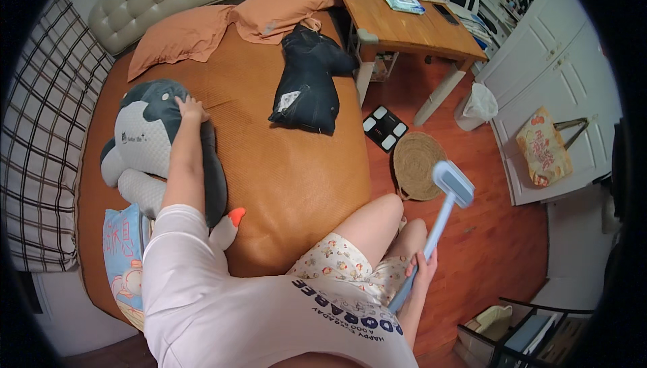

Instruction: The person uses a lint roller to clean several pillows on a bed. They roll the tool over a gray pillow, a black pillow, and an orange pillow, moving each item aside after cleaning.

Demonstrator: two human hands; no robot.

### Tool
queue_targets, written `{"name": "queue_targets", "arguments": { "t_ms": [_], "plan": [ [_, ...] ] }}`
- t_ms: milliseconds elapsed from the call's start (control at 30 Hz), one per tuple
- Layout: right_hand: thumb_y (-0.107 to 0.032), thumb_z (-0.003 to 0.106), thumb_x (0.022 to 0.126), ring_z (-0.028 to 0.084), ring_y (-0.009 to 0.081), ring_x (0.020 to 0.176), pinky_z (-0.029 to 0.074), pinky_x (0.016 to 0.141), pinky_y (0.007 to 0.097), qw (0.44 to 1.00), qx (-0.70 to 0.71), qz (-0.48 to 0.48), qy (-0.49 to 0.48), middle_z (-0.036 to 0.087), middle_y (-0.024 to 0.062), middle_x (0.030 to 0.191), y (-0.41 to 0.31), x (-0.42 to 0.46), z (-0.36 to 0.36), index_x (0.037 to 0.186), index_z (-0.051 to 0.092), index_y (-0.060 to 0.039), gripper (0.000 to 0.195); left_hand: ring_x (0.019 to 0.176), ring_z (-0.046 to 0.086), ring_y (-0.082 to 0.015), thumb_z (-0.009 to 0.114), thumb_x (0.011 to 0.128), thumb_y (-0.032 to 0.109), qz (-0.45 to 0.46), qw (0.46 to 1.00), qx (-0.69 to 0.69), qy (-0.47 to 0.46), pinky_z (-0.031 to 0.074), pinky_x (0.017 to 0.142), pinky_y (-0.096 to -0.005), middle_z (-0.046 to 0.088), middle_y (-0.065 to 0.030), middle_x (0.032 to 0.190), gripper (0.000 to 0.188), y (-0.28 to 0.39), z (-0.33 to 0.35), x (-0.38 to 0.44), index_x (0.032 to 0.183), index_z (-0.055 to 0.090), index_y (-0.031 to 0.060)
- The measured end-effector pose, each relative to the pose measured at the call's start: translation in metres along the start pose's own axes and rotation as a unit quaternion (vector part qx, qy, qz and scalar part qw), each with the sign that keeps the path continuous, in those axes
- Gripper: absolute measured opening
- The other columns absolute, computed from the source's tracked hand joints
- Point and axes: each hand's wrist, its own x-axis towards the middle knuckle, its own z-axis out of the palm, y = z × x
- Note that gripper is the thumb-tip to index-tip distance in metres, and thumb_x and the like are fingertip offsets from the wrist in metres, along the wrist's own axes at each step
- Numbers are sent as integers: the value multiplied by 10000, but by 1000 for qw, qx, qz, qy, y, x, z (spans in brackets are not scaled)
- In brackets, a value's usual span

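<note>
My left arm reaches across the bed, and my left hand (192, 108) lies on the head of a large grey-and-white plush animal (141, 130), fingers a little apart. The plush lies near the curtain side of the bed. In my right hand (423, 268) is the long handle of a light-blue brush (441, 216). Its wide rectangular head, with a grey face, points up and away over the floor. Part of the handle's lower end is hidden against my shirt. I sit at the right edge of the bed, which has an orange-brown mat (288, 176).
Dark folded denim (308, 85) and orange pillows (182, 34) lie farther up the bed. A small white plush with an orange tip (227, 229) and a blue printed cushion (124, 251) are near my left arm. Right: wooden desk (404, 29), bathroom scale (385, 129), woven round basket (418, 166), lined bin (475, 107).
</note>
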Motion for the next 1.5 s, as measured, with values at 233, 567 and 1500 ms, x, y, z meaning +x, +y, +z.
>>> {"name": "queue_targets", "arguments": {
  "t_ms": [233,567,1500],
  "plan": [
    [-75,599,897,448,56,455,378,380,201,979,-95,58,-173,467,-14,637,-1,34,69,1148,469,-35,285,905,595,-200,691,720,639,114,708,-684,-134,505,755,-359,604,-123,1103,959,141,14,-48,1388,396,18],
    [-91,584,900,434,53,421,368,359,202,924,-192,-2,-331,513,7,717,-47,68,150,1350,349,-64,509,451,473,-99,634,892,379,73,454,-887,37,362,401,-270,588,-23,610,370,229,-37,-73,866,648,10],
    [-310,417,981,625,446,669,499,591,537,535,-728,-267,-335,628,253,704,-45,87,156,1443,280,-144,510,458,552,-382,606,871,245,410,642,-636,118,475,496,-436,534,-213,494,459,260,-5,-379,504,582,-29]
  ]
}}
